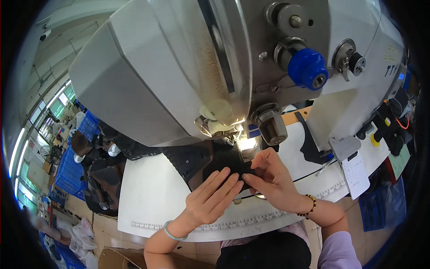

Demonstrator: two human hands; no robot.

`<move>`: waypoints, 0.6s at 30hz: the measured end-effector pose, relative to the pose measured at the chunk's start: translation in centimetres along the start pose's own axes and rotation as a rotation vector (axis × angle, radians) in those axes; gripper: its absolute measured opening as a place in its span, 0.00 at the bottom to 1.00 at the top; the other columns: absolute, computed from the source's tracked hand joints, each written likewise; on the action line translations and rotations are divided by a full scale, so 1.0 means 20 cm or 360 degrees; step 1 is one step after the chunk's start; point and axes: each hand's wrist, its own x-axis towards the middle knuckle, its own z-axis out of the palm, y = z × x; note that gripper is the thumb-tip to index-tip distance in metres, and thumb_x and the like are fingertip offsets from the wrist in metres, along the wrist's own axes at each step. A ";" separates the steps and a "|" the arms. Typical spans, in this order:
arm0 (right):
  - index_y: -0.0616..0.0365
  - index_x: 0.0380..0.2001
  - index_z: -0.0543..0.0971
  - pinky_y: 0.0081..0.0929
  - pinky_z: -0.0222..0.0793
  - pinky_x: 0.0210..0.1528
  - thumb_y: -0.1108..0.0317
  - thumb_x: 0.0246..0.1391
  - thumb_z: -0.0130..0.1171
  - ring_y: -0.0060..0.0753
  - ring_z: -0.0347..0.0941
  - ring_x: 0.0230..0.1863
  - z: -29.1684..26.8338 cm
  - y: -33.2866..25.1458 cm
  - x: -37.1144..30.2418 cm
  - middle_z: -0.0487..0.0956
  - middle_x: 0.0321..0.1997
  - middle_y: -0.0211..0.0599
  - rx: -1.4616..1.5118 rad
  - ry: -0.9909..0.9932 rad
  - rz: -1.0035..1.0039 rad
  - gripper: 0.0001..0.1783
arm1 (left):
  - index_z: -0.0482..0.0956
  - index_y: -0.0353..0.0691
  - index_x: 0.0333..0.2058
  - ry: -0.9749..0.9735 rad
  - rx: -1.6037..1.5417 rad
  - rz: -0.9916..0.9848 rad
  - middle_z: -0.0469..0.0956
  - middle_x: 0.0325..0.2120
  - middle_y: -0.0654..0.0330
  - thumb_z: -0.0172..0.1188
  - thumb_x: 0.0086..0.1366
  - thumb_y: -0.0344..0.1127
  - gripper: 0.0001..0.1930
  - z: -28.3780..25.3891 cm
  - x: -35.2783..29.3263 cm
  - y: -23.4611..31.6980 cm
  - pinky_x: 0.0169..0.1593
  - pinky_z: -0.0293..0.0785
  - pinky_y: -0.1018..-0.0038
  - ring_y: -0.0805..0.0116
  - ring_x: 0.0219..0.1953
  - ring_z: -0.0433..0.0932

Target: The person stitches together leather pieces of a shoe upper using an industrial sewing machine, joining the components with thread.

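Observation:
Black fabric (pixel 218 158) lies under the lit needle area of a large grey sewing machine (pixel 156 67). My left hand (pixel 211 196) rests flat on the fabric with its fingers stretched out toward the needle. To its right, my right hand (pixel 273 181) pinches the fabric's right edge between thumb and curled fingers, close to the presser foot. The needle itself is lost in the glare of the lamp. A dark piece with small studs (pixel 188 162) extends leftward from the fabric under my left hand.
A ruler strip (pixel 251 221) runs along the white table's (pixel 143 193) front edge. Another black cut piece (pixel 309 145) lies right of the needle. A written paper (pixel 356 175) hangs at the right. Blue crates (pixel 71 172) and dark goods stand left; a cardboard box (pixel 121 258) sits below.

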 end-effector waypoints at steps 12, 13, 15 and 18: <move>0.55 0.32 0.60 0.11 0.63 0.20 0.74 0.56 0.54 0.15 0.71 0.23 -0.02 0.03 0.04 0.70 0.26 0.28 0.0084 0.0001 0.0022 0.11 | 0.81 0.36 0.32 0.0079 -0.0028 -0.0094 0.80 0.34 0.57 0.56 0.44 0.18 0.14 0.04 0.01 -0.05 0.47 0.77 0.66 0.57 0.42 0.79; 0.55 0.32 0.60 0.11 0.63 0.20 0.74 0.56 0.54 0.15 0.71 0.23 -0.01 0.03 0.05 0.70 0.26 0.28 0.0083 -0.0004 0.0023 0.11 | 0.81 0.36 0.32 0.0081 -0.0024 -0.0098 0.80 0.34 0.57 0.56 0.44 0.18 0.14 0.05 0.02 -0.05 0.47 0.77 0.66 0.57 0.42 0.79; 0.55 0.31 0.60 0.11 0.64 0.19 0.74 0.56 0.54 0.15 0.71 0.22 -0.01 0.02 0.05 0.70 0.26 0.28 0.0130 0.0056 0.0023 0.12 | 0.81 0.36 0.32 0.0110 -0.0015 -0.0075 0.80 0.35 0.58 0.57 0.45 0.19 0.13 0.05 0.02 -0.04 0.47 0.77 0.67 0.57 0.42 0.79; 0.55 0.31 0.60 0.12 0.65 0.20 0.74 0.56 0.54 0.15 0.72 0.22 -0.02 0.03 0.06 0.71 0.27 0.30 0.0144 0.0045 -0.0010 0.12 | 0.81 0.37 0.35 0.0122 0.0063 -0.0018 0.80 0.35 0.58 0.54 0.48 0.22 0.14 0.06 0.03 -0.06 0.46 0.77 0.70 0.60 0.41 0.79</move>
